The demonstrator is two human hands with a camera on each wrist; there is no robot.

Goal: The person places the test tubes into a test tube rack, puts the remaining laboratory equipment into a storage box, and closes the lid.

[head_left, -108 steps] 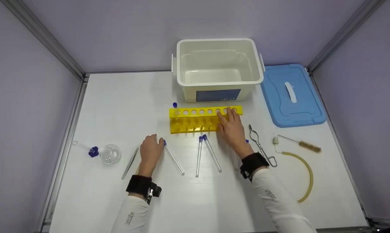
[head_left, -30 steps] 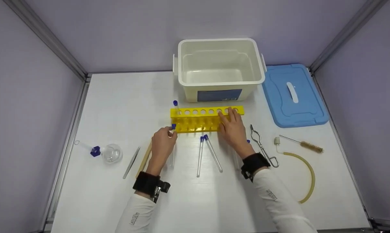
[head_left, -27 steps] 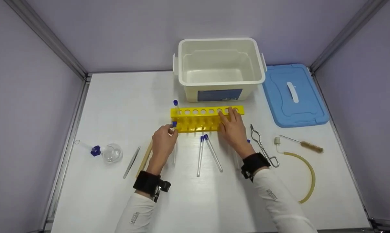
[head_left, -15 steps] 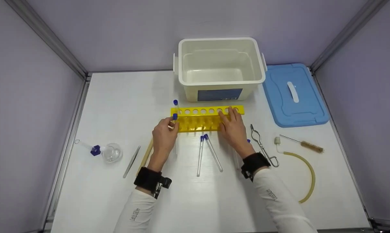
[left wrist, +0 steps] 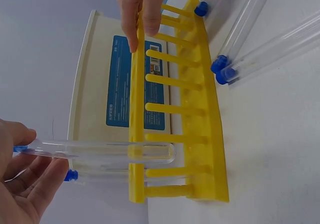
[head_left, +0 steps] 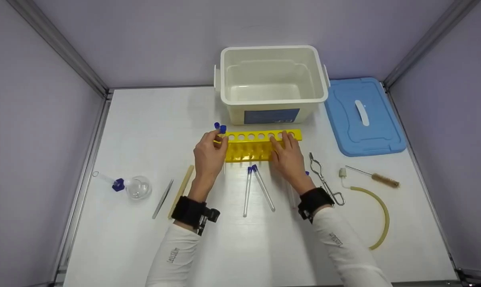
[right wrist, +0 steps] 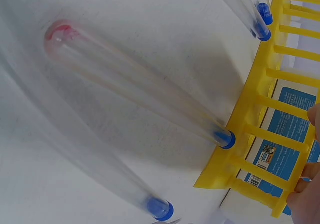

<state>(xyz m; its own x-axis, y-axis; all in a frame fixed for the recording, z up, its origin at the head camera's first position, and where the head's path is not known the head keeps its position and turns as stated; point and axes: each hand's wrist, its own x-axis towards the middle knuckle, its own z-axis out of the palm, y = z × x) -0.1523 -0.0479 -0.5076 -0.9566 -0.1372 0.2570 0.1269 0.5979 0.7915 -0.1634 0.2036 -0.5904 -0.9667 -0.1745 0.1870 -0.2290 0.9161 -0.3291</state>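
Note:
My left hand (head_left: pixel 209 158) pinches a blue-capped test tube (left wrist: pixel 107 150) near its cap, at the left end of the yellow test tube rack (head_left: pixel 248 151). The tube's rounded end reaches past the rack's upper bar in the left wrist view; I cannot tell if it passes through a hole. Close beside it, another capped tube (left wrist: pixel 102 176) stands in the rack's end hole. My right hand (head_left: pixel 289 159) grips the upper bar near the right end, fingers and thumb on either side. Two test tubes (head_left: pixel 247 193) lie in front of the rack. Two more tubes (right wrist: pixel 145 83) lie by my right hand.
Behind the rack stands a white bin (head_left: pixel 272 103), with its blue lid (head_left: pixel 364 117) to the right. Crucible tongs (head_left: pixel 320 179), a brush (head_left: pixel 384 180) and a rubber tube (head_left: pixel 380 211) lie right. Left are a flask (head_left: pixel 138 188), tweezers (head_left: pixel 163 199) and a wooden strip (head_left: pixel 181 191).
My left hand has picked up a test tube from the table, tipped it upright and carried it up and right to the rack's left end. My right hand has stayed on the rack.

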